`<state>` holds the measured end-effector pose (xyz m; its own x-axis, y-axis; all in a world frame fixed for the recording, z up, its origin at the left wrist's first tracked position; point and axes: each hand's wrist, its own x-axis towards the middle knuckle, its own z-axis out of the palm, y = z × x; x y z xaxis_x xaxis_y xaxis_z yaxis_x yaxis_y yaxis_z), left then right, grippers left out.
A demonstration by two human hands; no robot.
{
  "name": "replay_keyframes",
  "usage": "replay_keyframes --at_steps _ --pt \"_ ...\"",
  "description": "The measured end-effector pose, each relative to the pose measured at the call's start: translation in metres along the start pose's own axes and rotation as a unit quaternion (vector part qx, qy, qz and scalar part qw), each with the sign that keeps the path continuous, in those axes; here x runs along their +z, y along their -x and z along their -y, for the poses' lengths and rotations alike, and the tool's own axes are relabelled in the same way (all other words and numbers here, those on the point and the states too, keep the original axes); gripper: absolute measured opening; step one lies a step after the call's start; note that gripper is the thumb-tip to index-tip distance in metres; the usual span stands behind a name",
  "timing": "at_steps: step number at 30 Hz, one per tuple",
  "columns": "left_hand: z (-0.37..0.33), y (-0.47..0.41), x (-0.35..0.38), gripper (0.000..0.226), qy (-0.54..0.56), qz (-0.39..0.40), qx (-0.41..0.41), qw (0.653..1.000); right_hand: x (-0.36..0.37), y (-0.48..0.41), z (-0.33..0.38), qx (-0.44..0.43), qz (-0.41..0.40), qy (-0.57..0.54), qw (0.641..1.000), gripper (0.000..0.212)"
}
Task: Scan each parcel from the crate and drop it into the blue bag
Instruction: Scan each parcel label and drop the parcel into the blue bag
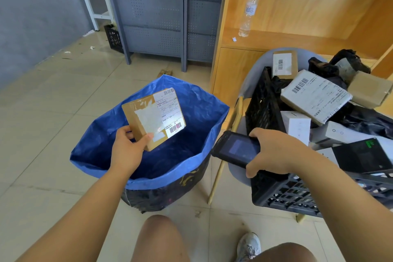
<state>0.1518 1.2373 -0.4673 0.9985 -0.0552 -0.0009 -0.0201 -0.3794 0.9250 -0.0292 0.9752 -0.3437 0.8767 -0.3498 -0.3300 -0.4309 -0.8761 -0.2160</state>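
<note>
The left hand (127, 147) pinches the parcel (153, 118) at its near left corner, thumb pressed on the top face and fingers (124, 130) curled underneath. The parcel hangs over the open mouth of the blue bag (204, 112), clear of its walls. It is a flat brown cardboard box, close to square, so no long axis shows clearly. Its broad face is turned up toward the camera and sits skewed, one corner pointing away to the right. That face carries glossy clear tape, a torn white patch and a white label with a barcode at the far corner and another at the near right corner.

The right hand (274, 151) wraps its fingers over a black handheld scanner (236, 149), thumb on the near side. The scanner lies crosswise, screen up, its head end pointing left toward the parcel, between the bag and the crate (265, 104).

The bag is crinkled woven plastic, its rim folded outward, and stands on pale floor tiles. The crate is black plastic lattice, set on a grey chair (253, 74) and heaped with cartons, white boxes and black poly bags. A clear water bottle (247, 14) stands upright on a wooden shelf (297, 38) behind.
</note>
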Motion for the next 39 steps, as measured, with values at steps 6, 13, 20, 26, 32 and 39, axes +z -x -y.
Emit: replay_keyframes --at_steps 6,13,20,26,32,39 --pt "-0.001 -0.001 0.000 0.059 0.011 0.000 -0.003 1.000 0.002 -0.001 0.001 -0.002 0.006 0.011 1.000 0.064" --pt "0.000 -0.002 0.001 0.060 0.003 -0.005 -0.007 1.000 0.005 -0.004 0.001 -0.002 -0.018 0.024 1.000 0.066" --pt "0.012 -0.005 0.003 0.060 0.007 -0.004 -0.024 1.000 0.009 -0.007 0.004 0.000 -0.043 0.027 0.999 0.069" --pt "0.032 -0.018 0.004 0.060 -0.054 0.005 -0.101 0.993 0.014 -0.016 0.009 0.013 -0.068 0.031 0.997 0.067" --pt "0.026 -0.043 0.016 0.074 -0.106 0.050 -0.063 0.991 0.010 -0.027 0.009 0.029 -0.070 0.049 0.996 0.074" --pt "-0.015 -0.053 0.041 0.027 -0.137 0.190 0.004 0.972 -0.014 -0.017 -0.014 0.053 -0.146 0.036 0.987 0.084"
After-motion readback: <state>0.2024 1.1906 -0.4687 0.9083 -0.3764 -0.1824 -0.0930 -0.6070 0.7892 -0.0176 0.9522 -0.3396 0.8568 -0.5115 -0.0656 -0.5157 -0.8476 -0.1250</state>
